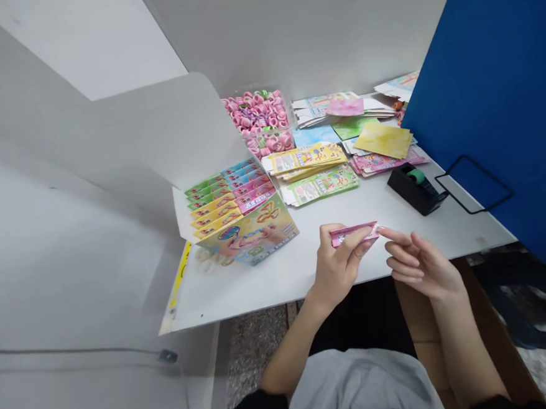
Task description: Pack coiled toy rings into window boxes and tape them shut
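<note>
Left grip (pixel 334 267) pinched the pink carton (pixel 337 238), right grip (pixel 425 270) loosely spread, index at its end, light, square pressure suiting thin card.

Bare white tabletop (pixel 255 287) between display box (pixel 256 233) and black tape dispenser (pixel 415 189), card stacks (pixel 321 185) behind.

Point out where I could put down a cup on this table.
The table looks bare between the display box and left hand, between the green cartons and tape dispenser, and near the right corner, beyond the right hand. The back is crowded: ring tub, carton stacks.
</note>
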Available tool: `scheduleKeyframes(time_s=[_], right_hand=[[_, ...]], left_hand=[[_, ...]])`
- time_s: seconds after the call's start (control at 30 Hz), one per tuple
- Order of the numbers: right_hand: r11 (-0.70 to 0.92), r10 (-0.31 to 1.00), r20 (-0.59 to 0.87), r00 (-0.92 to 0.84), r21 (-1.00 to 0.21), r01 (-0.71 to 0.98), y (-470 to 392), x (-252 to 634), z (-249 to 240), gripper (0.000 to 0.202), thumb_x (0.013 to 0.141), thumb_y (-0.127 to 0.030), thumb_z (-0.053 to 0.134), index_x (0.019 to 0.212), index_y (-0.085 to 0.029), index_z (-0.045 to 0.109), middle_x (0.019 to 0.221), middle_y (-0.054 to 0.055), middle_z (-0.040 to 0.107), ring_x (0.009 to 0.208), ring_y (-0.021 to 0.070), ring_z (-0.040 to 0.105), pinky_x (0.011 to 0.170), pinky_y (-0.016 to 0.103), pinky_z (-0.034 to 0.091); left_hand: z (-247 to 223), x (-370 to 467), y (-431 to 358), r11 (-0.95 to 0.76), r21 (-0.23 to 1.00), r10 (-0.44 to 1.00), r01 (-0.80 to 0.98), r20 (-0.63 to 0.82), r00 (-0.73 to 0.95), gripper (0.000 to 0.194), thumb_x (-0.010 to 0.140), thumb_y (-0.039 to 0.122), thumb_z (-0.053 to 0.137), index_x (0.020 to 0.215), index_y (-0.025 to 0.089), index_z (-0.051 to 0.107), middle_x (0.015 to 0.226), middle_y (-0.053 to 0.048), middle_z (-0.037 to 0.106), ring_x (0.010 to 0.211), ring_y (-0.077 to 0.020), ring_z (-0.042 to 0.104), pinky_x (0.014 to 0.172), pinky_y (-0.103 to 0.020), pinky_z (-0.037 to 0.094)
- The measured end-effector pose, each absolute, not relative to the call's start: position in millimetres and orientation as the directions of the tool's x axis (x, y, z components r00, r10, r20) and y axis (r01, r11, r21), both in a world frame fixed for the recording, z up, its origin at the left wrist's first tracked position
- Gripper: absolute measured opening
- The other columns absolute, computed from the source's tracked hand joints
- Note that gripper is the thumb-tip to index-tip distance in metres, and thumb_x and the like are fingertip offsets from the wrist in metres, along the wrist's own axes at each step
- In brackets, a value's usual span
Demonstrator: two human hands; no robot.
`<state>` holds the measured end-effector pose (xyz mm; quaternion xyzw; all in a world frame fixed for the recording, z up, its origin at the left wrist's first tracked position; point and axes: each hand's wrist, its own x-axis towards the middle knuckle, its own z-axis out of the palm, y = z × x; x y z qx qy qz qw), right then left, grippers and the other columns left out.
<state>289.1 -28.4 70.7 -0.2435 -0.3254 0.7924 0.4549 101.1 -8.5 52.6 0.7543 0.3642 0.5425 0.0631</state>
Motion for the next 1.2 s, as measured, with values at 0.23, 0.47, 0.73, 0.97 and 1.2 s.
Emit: scheduleKeyframes(time_s=[0.23, 0.47, 0.73, 0.97, 1.2], right_hand=[[-0.402, 0.873, -0.117, -0.474, -0.721, -0.564, -27.1, 291.2, 67.8, 0.033, 0.088, -0.05, 0.072, 0.112, -0.029, 0.08, 0.058, -0.01, 0.02, 0.044, 0.0042, 0.009, 0.036, 0.014, 0.015], [-0.377, 0.898, -0.172, -0.404, -0.774, -0.509, -29.0, 295.7, 68.6, 0.033, 0.087, -0.051, 0.072, 0.11, -0.029, 0.08, 0.058, -0.009, 0.024, 0.044, 0.0041, 0.012, 0.038, 0.016, 0.016], [-0.298, 0.951, -0.25, -0.183, -0.9, -0.319, -24.3, 297.4, 58.4, 0.038, 0.087, -0.053, 0.068, 0.103, -0.02, 0.08, 0.06, -0.007, 0.032, 0.044, 0.0053, 0.022, 0.04, 0.021, 0.018], [0.115, 0.969, 0.153, 0.194, -0.974, 0.194, -43.4, 279.0, 55.3, 0.051, 0.101, -0.045, 0.051, 0.147, -0.026, 0.056, 0.069, -0.004, 0.045, 0.058, 0.0126, 0.04, 0.057, 0.026, 0.039], [0.165, 0.983, 0.182, 0.008, -0.908, 0.386, -53.8, 245.8, 70.4, 0.05, 0.1, -0.042, 0.052, 0.148, -0.028, 0.054, 0.076, 0.001, 0.06, 0.059, 0.0186, 0.05, 0.062, 0.029, 0.042]], left_hand=[[55.5, 98.8, -12.0, -0.699, 0.498, 0.665, 0.513, 0.716, 0.21, 0.026, 0.104, 0.032, 0.05, 0.118, 0.027, 0.071, 0.105, -0.006, 0.055, 0.102, -0.0167, 0.056, 0.089, -0.03, 0.057], [55.8, 99.3, -11.3, -0.702, 0.488, 0.659, 0.519, 0.722, 0.212, 0.026, 0.104, 0.032, 0.05, 0.116, 0.025, 0.072, 0.104, -0.007, 0.053, 0.101, -0.0166, 0.056, 0.088, -0.03, 0.057], [56.6, 103.6, -11.2, -0.726, 0.454, 0.618, 0.518, 0.76, 0.201, 0.024, 0.103, 0.028, 0.052, 0.116, 0.025, 0.071, 0.104, -0.006, 0.049, 0.101, -0.0157, 0.057, 0.085, -0.028, 0.058], [53.1, 103.1, -12.0, -0.69, 0.473, 0.646, 0.548, 0.744, 0.172, 0.023, 0.103, 0.027, 0.053, 0.114, 0.024, 0.072, 0.107, -0.007, 0.054, 0.101, -0.0167, 0.058, 0.089, -0.032, 0.057], [49.3, 103.0, -13.8, -0.699, 0.47, 0.628, 0.539, 0.765, 0.146, 0.022, 0.102, 0.027, 0.053, 0.118, 0.025, 0.069, 0.108, -0.006, 0.05, 0.102, -0.0166, 0.058, 0.088, -0.031, 0.058]])
